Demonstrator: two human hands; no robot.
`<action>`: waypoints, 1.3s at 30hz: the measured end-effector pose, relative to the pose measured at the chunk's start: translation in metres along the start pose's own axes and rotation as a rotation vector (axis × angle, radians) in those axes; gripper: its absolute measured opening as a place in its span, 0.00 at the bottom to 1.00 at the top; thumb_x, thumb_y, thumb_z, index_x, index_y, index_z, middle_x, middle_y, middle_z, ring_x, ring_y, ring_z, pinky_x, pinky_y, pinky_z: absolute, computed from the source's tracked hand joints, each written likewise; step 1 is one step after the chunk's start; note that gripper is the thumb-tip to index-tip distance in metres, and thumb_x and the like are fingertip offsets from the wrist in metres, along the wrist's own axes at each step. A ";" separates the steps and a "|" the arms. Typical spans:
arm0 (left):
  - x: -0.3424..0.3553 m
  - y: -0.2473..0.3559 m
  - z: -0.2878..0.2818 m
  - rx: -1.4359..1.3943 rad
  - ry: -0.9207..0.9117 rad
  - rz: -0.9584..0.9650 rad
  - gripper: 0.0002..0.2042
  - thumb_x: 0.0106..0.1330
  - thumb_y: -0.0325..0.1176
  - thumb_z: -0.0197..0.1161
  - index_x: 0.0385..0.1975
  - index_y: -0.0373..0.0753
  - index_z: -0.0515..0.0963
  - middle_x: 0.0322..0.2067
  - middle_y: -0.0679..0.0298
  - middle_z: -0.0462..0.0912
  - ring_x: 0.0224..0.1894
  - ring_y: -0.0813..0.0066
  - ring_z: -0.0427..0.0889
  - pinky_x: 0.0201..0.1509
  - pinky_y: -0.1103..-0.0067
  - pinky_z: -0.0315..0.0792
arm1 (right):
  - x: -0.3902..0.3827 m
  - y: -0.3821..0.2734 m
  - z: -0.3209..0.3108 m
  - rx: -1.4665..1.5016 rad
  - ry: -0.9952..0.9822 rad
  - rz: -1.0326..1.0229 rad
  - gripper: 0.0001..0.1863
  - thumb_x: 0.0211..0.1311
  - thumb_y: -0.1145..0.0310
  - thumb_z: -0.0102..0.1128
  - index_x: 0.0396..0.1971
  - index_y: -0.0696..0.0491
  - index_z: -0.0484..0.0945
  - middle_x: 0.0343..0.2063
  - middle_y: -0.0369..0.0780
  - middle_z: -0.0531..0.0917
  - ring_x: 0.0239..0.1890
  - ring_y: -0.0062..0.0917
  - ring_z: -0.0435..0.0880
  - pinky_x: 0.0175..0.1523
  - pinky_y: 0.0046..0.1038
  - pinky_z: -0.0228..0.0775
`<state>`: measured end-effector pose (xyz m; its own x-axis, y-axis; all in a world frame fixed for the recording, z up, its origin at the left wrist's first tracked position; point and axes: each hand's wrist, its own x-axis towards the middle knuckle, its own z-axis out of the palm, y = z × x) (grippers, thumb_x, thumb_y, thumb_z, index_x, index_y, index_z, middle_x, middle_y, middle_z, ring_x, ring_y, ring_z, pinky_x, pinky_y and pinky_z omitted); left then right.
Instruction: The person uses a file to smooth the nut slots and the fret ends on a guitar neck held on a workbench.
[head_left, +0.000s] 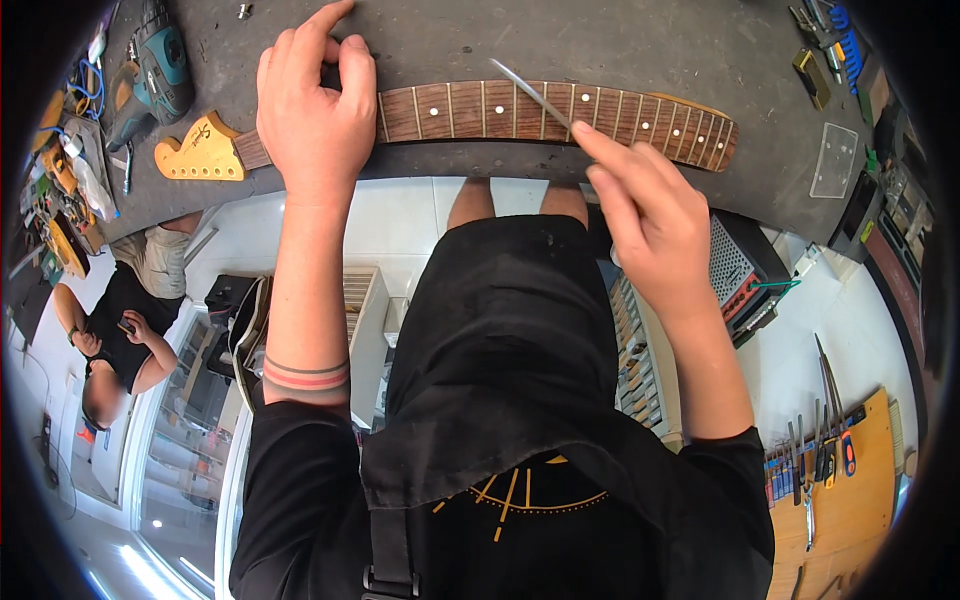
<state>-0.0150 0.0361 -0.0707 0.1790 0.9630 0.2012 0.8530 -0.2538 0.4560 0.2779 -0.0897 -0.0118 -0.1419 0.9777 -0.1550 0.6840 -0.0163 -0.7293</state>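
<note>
A guitar neck (450,112) with a dark wooden fretboard, dot inlays and a pale yellow headstock (200,155) lies crosswise on the dark bench mat (420,40). My left hand (316,115) rests across the neck near its headstock end, fingers loosely bent and apart over the far edge, index finger extended. My right hand (645,210) pinches a slim metal strip-like tool (530,85), possibly a file, between index finger and thumb; it slants over the middle frets, and whether it touches them I cannot tell.
A cordless drill (160,80) and mixed tools crowd the left. Pliers, a brass block (810,78) and a clear plate (835,160) sit at the right. A perforated metal unit (725,265) and a tool board (840,490) are lower right. Another person (135,320) holds a small object at left.
</note>
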 end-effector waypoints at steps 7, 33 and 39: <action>-0.002 0.002 -0.001 0.007 -0.012 -0.020 0.14 0.77 0.33 0.69 0.59 0.47 0.90 0.35 0.70 0.84 0.43 0.68 0.82 0.52 0.71 0.78 | -0.015 0.001 -0.001 0.727 -0.073 0.543 0.19 0.82 0.76 0.67 0.68 0.55 0.89 0.45 0.39 0.94 0.39 0.14 0.85 0.46 0.24 0.79; 0.006 0.014 -0.004 -0.061 0.018 -0.046 0.15 0.70 0.23 0.67 0.56 0.36 0.87 0.31 0.57 0.80 0.36 0.57 0.81 0.45 0.66 0.77 | 0.021 -0.029 0.024 0.065 -0.038 0.039 0.21 0.79 0.77 0.69 0.68 0.50 0.89 0.35 0.40 0.88 0.32 0.20 0.84 0.40 0.25 0.77; 0.002 0.012 -0.006 -0.087 0.030 -0.080 0.17 0.70 0.22 0.67 0.57 0.36 0.87 0.33 0.57 0.82 0.38 0.56 0.83 0.46 0.65 0.78 | -0.009 -0.032 0.030 0.699 -0.037 0.496 0.19 0.84 0.74 0.66 0.69 0.55 0.88 0.37 0.31 0.87 0.36 0.11 0.79 0.42 0.20 0.74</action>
<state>-0.0071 0.0345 -0.0598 0.0964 0.9777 0.1863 0.8180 -0.1845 0.5448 0.2358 -0.1045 -0.0075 0.0254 0.8162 -0.5772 0.0770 -0.5773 -0.8129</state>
